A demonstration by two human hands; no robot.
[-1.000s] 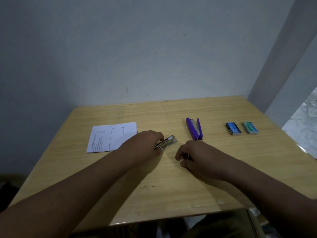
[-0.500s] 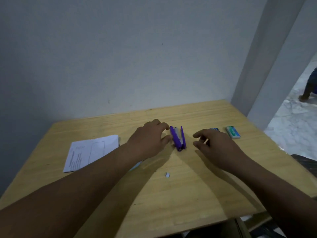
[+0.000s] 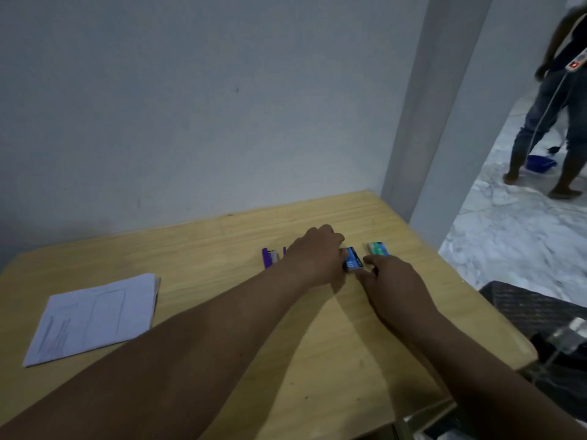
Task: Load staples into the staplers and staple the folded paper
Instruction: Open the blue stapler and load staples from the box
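Note:
A blue staple box (image 3: 354,263) lies on the wooden table (image 3: 222,242) toward its far right. My left hand (image 3: 314,252) presses against the box's left side and my right hand (image 3: 392,281) touches its near right corner with the fingertips; both hold it between them. A green staple box (image 3: 378,248) lies just behind and to the right. The purple stapler (image 3: 269,257) lies left of my left hand, partly hidden by it. The folded white paper (image 3: 92,315) rests at the table's left. The second stapler is out of sight.
The table stands against a pale wall, with a pillar (image 3: 425,122) at its far right corner. A dark woven seat (image 3: 533,309) sits by the table's right edge. A person (image 3: 552,100) stands on the marble floor at the far right.
Both hands moved right, past the purple stapler, and closed in on the blue staple box. The view swung right. The small metal stapler and the loose staple piece are no longer visible.

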